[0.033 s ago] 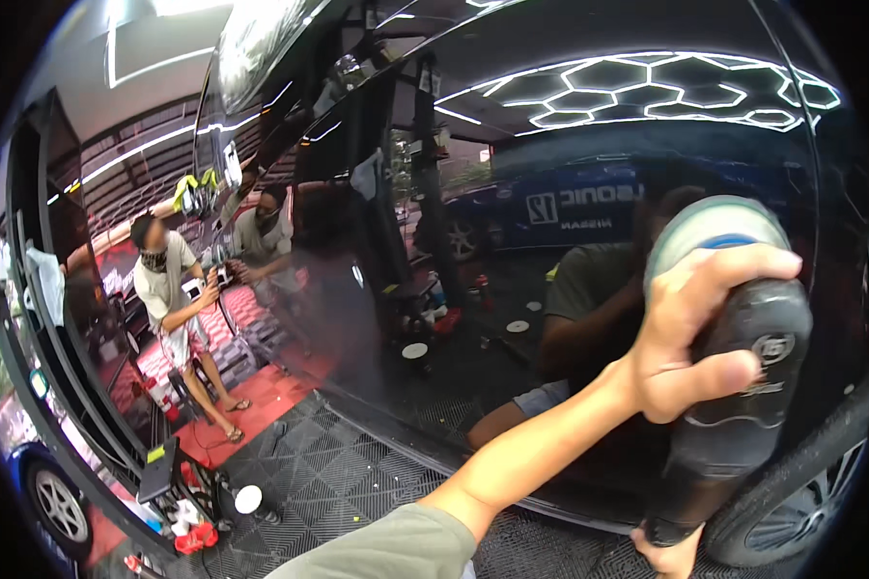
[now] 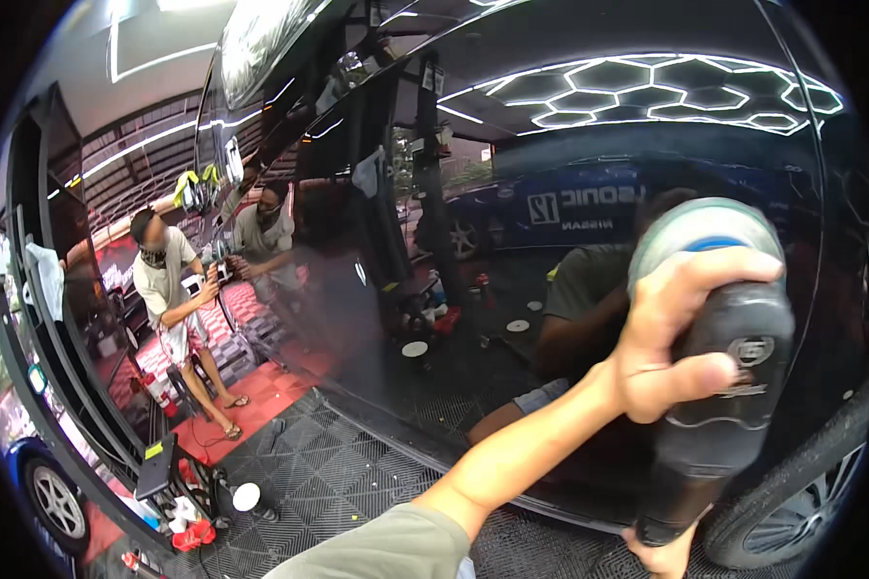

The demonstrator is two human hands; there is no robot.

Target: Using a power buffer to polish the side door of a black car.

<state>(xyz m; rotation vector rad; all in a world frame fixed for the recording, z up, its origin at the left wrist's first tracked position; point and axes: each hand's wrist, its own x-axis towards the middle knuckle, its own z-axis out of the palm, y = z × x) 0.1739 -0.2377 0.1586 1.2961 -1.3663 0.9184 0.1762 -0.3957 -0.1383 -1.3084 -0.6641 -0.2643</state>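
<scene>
A black car polisher with a pale round pad is held against the glossy dark side panel of a car. My left hand grips the top of its head, with fingers curled over the front and the thumb along the body. Low down, my right hand is wrapped round the rear end of the polisher; most of its fingers are hidden behind the tool. The panel mirrors ceiling lights, a blue car and part of me.
A car wheel is close at the lower right. Further left another person stands at the car, holding a tool. A small black stand, a white round pad and a red item lie left on the dark tiled floor.
The polisher and both my hands have shifted slightly left along the panel. My grip on it is unchanged.
</scene>
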